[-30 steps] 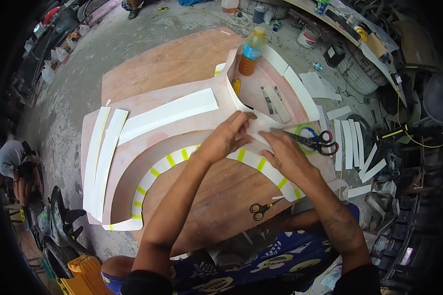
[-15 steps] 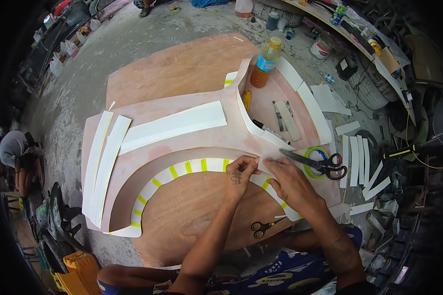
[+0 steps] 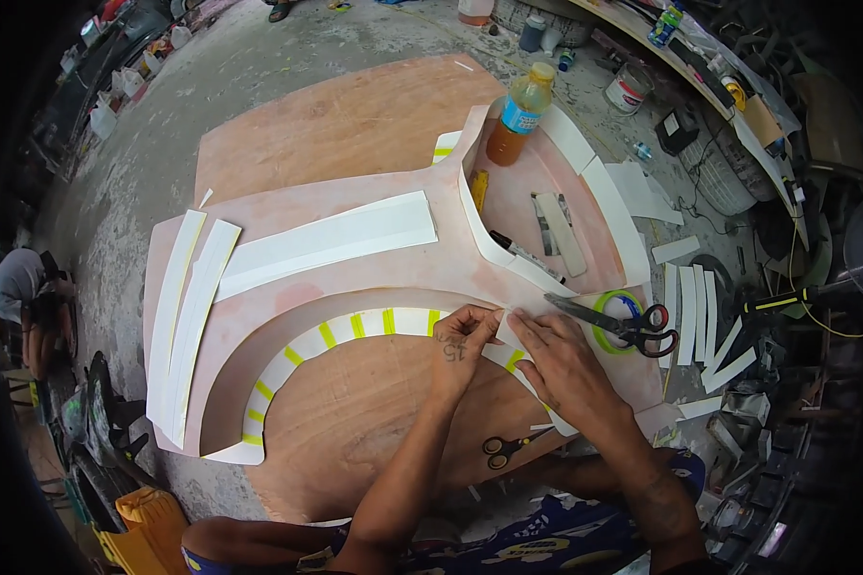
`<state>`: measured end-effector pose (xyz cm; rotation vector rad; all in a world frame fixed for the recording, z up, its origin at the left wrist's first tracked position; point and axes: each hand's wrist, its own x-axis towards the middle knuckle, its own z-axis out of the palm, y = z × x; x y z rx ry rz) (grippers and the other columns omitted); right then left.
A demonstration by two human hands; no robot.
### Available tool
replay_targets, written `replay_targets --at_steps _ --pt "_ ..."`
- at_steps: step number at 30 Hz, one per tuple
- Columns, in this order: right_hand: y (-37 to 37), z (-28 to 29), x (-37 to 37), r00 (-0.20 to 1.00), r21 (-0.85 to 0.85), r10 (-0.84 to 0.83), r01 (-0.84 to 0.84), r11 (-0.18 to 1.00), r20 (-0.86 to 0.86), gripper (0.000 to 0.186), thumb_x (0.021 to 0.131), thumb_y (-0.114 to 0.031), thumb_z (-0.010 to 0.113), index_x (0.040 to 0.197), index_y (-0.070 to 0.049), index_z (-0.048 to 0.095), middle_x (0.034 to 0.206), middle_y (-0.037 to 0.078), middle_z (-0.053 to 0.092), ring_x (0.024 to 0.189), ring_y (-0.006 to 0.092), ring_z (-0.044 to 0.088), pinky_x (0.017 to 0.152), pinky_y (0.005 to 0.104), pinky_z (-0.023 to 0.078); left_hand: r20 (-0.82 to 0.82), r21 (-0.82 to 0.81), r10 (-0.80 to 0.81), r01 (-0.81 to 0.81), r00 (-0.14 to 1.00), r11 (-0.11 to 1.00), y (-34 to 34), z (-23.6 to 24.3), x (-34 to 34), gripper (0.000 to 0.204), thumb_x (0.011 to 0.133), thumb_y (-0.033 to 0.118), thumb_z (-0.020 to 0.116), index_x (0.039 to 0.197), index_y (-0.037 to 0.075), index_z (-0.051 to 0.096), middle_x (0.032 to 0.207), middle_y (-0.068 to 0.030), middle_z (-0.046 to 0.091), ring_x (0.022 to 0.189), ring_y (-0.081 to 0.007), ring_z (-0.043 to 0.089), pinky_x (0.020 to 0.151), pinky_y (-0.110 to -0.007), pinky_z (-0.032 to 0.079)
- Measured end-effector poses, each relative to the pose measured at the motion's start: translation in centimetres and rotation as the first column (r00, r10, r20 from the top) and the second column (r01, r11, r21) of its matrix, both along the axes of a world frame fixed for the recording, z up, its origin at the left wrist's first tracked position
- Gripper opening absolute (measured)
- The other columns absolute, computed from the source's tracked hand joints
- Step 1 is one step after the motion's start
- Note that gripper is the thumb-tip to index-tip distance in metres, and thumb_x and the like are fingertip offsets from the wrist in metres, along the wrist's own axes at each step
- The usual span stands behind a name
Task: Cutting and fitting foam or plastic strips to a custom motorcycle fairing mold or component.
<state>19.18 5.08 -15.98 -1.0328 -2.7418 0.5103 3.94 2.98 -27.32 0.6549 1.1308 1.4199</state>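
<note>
A pinkish, fender-shaped panel (image 3: pixel 307 292) lies on a plywood sheet (image 3: pixel 355 412) in front of me. White card held by yellow-green tape strips lines its curved arch (image 3: pixel 340 331). At the arch's right part, my left hand (image 3: pixel 462 350) pinches the edge of a small white card piece (image 3: pixel 511 335) between thumb and fingers. My right hand (image 3: pixel 573 364) lies beside it, fingers stretched flat over the card and the panel's edge, thumb apart. Large black scissors (image 3: pixel 609 324) rest on a roll of green tape (image 3: pixel 615 314) just right of that hand. The card's underside is hidden.
Long white card strips (image 3: pixel 326 240) lie on the panel. A bottle of amber liquid (image 3: pixel 519 120), a marker (image 3: pixel 513 249) and a pale block (image 3: pixel 561 235) sit in its right recess. Small scissors (image 3: pixel 508 448) lie near my leg; cut strips (image 3: pixel 700 307) lie at right. A person (image 3: pixel 29 297) crouches far left.
The view has shifted slightly, so the panel appears a little further left. More of the small white card shows between my hands, which stay at the same spot on the arch.
</note>
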Motion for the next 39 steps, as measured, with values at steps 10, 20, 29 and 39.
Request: replay_targets --at_steps 10,20,29,39 --pt "-0.2 -0.1 -0.9 0.998 0.002 -0.021 0.021 1.0 0.052 0.062 0.085 -0.006 0.063 0.142 0.002 0.04 0.113 0.022 0.061 0.109 0.037 0.051 0.1 0.0457 0.038 0.07 0.045 0.086 -0.089 0.994 0.995 0.2 -1.3 0.7 0.021 0.092 0.018 0.07 0.088 -0.002 0.066 0.075 -0.0037 0.066 0.066 -0.0097 0.062 0.063 -0.021 0.051" --pt "-1.0 0.1 -1.4 0.993 0.035 -0.055 0.052 0.998 0.103 0.067 0.085 -0.009 0.064 0.143 0.008 0.034 0.124 0.026 0.055 0.12 0.0382 0.048 0.105 0.0459 0.036 0.007 0.097 0.081 -0.081 0.997 0.992 -0.1 -1.8 0.8 0.012 0.094 0.011 0.065 0.09 0.0 0.065 0.079 -0.0033 0.067 0.069 -0.008 0.061 0.065 -0.022 0.05" --pt "0.0 1.6 1.7 0.992 -0.28 -0.12 0.107 0.954 -0.03 0.062 0.085 -0.019 0.068 0.137 0.005 0.045 0.127 0.027 0.054 0.122 0.0414 0.048 0.103 0.0453 0.039 0.04 0.13 0.095 -0.099 0.995 0.987 -0.1 -1.9 1.7 0.007 0.09 0.003 0.065 0.086 -0.002 0.063 0.079 -0.0067 0.068 0.069 -0.0108 0.065 0.067 -0.023 0.053" --pt "0.6 1.8 1.6 0.986 -0.318 -0.166 0.149 0.936 -0.025 0.06 0.083 -0.031 0.074 0.13 0.0 0.054 0.12 0.023 0.061 0.115 0.0368 0.057 0.101 0.0419 0.043 0.1 0.133 0.05 -0.063 0.994 0.989 -0.2 -1.4 2.8 0.008 0.091 0.004 0.065 0.088 -0.002 0.061 0.08 -0.0089 0.068 0.072 -0.013 0.067 0.07 -0.024 0.055"
